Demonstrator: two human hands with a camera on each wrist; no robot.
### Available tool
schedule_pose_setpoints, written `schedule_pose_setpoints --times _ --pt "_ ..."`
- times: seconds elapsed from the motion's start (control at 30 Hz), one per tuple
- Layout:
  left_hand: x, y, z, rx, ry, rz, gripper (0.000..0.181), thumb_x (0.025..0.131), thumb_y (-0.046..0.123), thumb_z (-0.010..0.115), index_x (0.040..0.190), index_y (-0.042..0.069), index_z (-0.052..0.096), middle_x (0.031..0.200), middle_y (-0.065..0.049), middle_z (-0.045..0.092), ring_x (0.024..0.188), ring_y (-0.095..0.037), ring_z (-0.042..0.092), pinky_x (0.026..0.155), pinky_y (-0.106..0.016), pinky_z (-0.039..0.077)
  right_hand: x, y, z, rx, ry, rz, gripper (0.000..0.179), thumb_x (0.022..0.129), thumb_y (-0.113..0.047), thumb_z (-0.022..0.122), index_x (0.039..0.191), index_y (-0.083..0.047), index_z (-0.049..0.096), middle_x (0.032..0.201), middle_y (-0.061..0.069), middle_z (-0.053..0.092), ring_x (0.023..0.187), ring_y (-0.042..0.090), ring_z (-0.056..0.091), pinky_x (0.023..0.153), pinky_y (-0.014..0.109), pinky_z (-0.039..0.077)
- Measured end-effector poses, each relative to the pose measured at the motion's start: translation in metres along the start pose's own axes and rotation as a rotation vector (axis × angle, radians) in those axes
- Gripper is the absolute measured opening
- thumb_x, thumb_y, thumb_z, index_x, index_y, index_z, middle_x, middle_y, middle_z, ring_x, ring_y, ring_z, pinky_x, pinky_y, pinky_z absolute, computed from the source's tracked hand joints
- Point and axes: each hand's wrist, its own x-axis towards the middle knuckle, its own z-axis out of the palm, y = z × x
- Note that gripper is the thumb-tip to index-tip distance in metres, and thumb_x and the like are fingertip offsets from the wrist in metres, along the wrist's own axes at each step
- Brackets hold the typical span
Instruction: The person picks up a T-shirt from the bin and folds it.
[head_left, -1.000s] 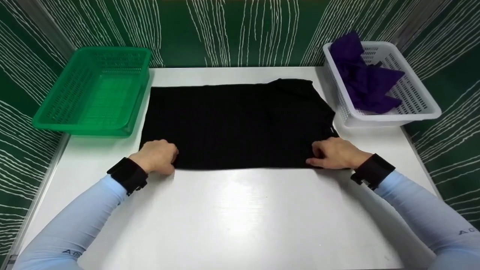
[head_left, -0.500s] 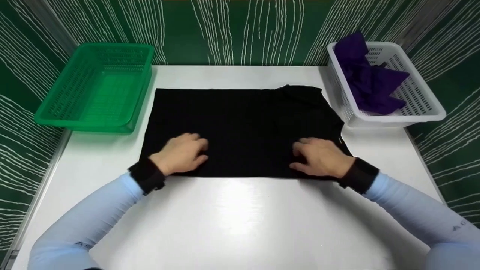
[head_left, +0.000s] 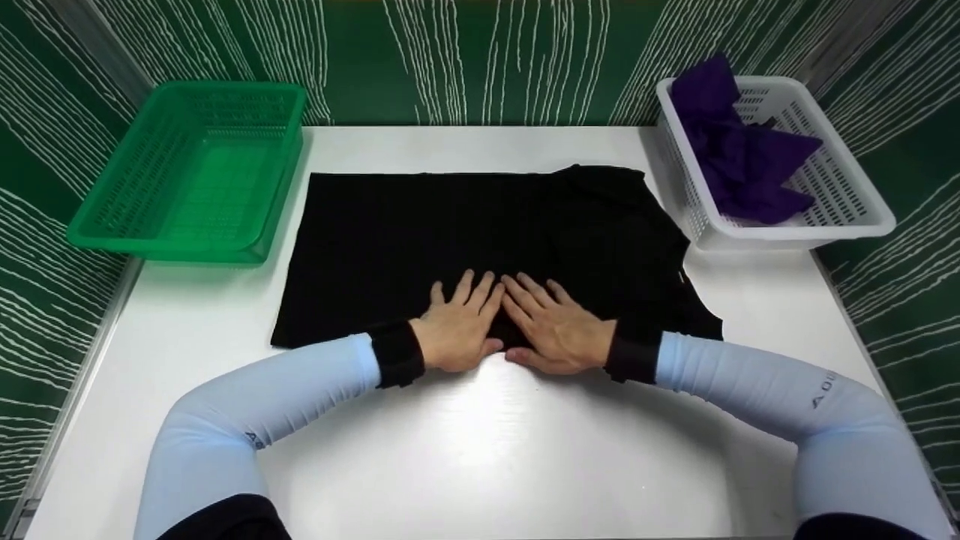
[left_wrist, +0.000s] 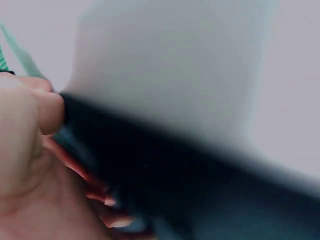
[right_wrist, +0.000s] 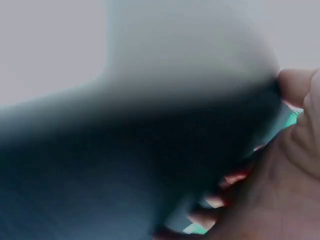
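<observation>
A black shirt (head_left: pixel 420 225), folded into a long rectangle, lies flat across the table, with its uneven, slanted end to the right. My left hand (head_left: pixel 456 326) lies palm down at the middle of its near edge, fingers straight and spread. Beside it my right hand (head_left: pixel 559 326) rests the same way, and the fingertips of the two hands nearly meet. Both thumbs lie at the shirt's near edge. In the wrist views the dark cloth (left_wrist: pixel 150 155) is blurred beside the left palm (left_wrist: pixel 45 195) and the right palm (right_wrist: pixel 280 200).
A green plastic basket (head_left: pixel 259 251) stands at the back left of the white table (head_left: pixel 465 450). At the back right is a white basket (head_left: pixel 795 238) with a crumpled purple cloth (head_left: pixel 750 165) in it. A green wall with white streaks (head_left: pixel 360 67) closes off the back.
Both hands have come inward from the shirt's near corners to its middle, and their curled fingers have straightened out flat. The shirt's near edge has shifted slightly toward me.
</observation>
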Motion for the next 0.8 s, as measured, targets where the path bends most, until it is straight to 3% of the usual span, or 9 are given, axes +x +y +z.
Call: schedule_pose_setpoints --times 0.1,0.2,0.3,0.4,0.53,0.63,0.8 --pt "-0.002 -0.008 0.004 -0.063 -0.063 -0.048 0.085 0.113 0.064 0.032 0.176 0.019 -0.002 0.184 -0.010 -0.015 0.170 -0.040 -0.012 0.129 -0.078 0.006 -0.001 0.004 0.008 0.063 -0.038 0.034 0.098 0.111 -0.070 0.035 0.174 -0.002 0.004 0.183 0.020 -0.007 0.170 0.043 -0.003 0.133 0.071 0.011" --pt "-0.008 -0.024 0.007 -0.145 -0.083 -0.051 0.084 0.112 0.067 0.029 0.176 0.024 -0.004 0.182 -0.008 -0.022 0.168 -0.039 -0.021 0.128 -0.079 -0.005 -0.010 0.016 0.012 0.143 -0.004 0.077 0.097 0.111 -0.067 0.040 0.174 -0.001 0.006 0.183 0.019 -0.009 0.170 0.042 -0.006 0.134 0.069 0.004" --pt "-0.017 -0.044 0.013 -0.231 -0.067 -0.056 0.085 0.111 0.070 0.028 0.176 0.026 -0.005 0.181 -0.008 -0.025 0.167 -0.039 -0.025 0.126 -0.079 -0.012 -0.023 0.032 0.014 0.195 0.036 0.128 0.095 0.112 -0.061 0.044 0.173 0.000 0.006 0.182 0.020 -0.008 0.169 0.044 -0.007 0.133 0.069 0.002" --pt "-0.030 -0.069 0.021 -0.292 -0.020 -0.101 0.087 0.110 0.072 0.028 0.176 0.026 -0.004 0.181 -0.009 -0.025 0.166 -0.041 -0.026 0.124 -0.080 -0.016 -0.040 0.052 0.017 0.218 0.060 0.195 0.097 0.111 -0.059 0.048 0.173 0.001 0.004 0.182 0.022 -0.008 0.169 0.046 -0.007 0.133 0.070 0.001" --pt "-0.058 -0.106 0.038 -0.349 0.061 -0.211 0.092 0.107 0.078 0.029 0.176 0.026 -0.003 0.181 -0.011 -0.025 0.165 -0.044 -0.026 0.122 -0.082 -0.016 -0.066 0.080 0.018 0.219 0.067 0.312 0.106 0.107 -0.065 0.053 0.173 0.002 0.003 0.182 0.022 -0.008 0.169 0.047 -0.006 0.133 0.070 0.001" --pt "-0.088 -0.132 0.046 -0.374 0.100 -0.320 0.107 0.100 0.086 0.039 0.176 0.025 -0.004 0.180 -0.014 -0.026 0.164 -0.047 -0.026 0.120 -0.085 -0.015 -0.085 0.098 0.019 0.217 0.080 0.369 0.114 0.102 -0.069 0.059 0.173 0.002 0.004 0.182 0.024 -0.006 0.168 0.049 -0.004 0.132 0.071 0.004" --pt "-0.129 -0.154 0.042 -0.390 0.074 -0.456 0.133 0.088 0.092 0.056 0.175 0.016 -0.010 0.177 -0.025 -0.029 0.161 -0.058 -0.025 0.113 -0.093 -0.010 -0.117 0.118 0.027 0.223 0.116 0.429 0.121 0.098 -0.069 0.067 0.172 0.004 0.006 0.181 0.028 -0.003 0.166 0.054 0.000 0.129 0.076 0.010"
